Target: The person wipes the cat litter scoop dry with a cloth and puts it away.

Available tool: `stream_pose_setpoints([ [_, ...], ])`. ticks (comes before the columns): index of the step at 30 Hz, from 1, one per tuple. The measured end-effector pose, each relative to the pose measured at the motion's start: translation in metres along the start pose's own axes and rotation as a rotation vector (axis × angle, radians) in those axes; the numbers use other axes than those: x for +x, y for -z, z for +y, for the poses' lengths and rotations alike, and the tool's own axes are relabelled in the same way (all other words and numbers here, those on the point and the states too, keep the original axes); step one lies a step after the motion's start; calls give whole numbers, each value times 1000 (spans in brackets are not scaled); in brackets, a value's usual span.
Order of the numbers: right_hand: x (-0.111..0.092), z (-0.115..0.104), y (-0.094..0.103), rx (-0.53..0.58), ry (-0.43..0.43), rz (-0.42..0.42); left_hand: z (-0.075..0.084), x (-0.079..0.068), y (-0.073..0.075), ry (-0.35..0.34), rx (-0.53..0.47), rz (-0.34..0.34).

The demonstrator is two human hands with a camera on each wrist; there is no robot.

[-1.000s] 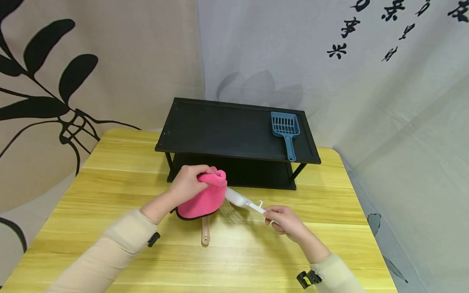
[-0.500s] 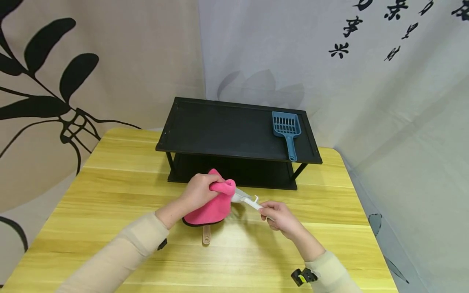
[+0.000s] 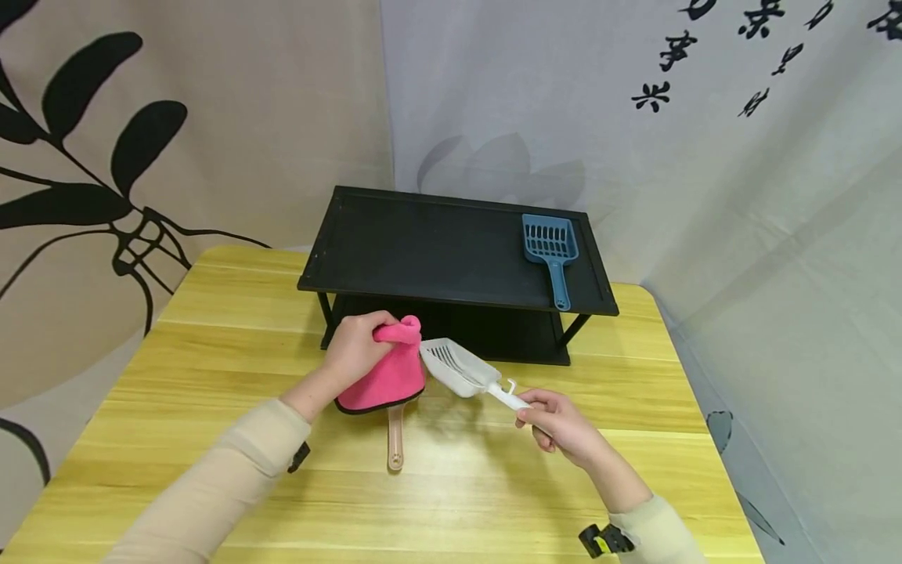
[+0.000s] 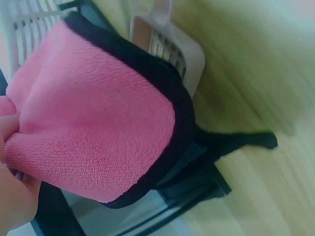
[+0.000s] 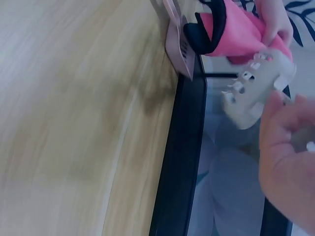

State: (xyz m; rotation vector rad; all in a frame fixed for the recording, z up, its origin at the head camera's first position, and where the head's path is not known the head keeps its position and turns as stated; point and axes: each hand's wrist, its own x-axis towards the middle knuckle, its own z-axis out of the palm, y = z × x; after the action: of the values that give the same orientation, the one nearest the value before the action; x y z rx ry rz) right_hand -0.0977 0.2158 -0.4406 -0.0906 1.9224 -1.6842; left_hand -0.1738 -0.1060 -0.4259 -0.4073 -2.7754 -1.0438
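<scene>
A person's left hand [image 3: 355, 352] pinches a black-edged pink cloth [image 3: 391, 376] between curled fingers and thumb, the cloth hanging above a wooden table [image 3: 493, 501]. The right hand [image 3: 560, 429], fingers curled round the handle, holds a white slotted scoop [image 3: 461, 372] aloft, its far end right beside the cloth; whether they touch is hard to tell. Below the cloth, a beige scoop's [image 3: 395, 446] handle points toward the person. Behind, a black two-tier shelf [image 3: 423, 243] carries a blue slotted scoop [image 3: 557, 278] on its top, at right
</scene>
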Motion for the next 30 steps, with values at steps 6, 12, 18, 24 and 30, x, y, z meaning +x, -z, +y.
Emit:
stream_pose_setpoints([
  [6, -7, 3, 8, -140, -8, 70, -1, 7, 9, 6, -8, 41],
  [12, -7, 7, 5, -306, 35, 100, 12, 13, 11, -9, -28, 12],
  [18, -3, 6, -7, -563, 134, 173, 29, 15, 5, -68, 18, -47],
  [24, 0, -7, -23, -796, 181, 268, 48, 12, -10, -259, 191, -112],
  [30, 1, -19, -34, -898, 207, 354, 62, 10, -21, -345, 217, -208],
])
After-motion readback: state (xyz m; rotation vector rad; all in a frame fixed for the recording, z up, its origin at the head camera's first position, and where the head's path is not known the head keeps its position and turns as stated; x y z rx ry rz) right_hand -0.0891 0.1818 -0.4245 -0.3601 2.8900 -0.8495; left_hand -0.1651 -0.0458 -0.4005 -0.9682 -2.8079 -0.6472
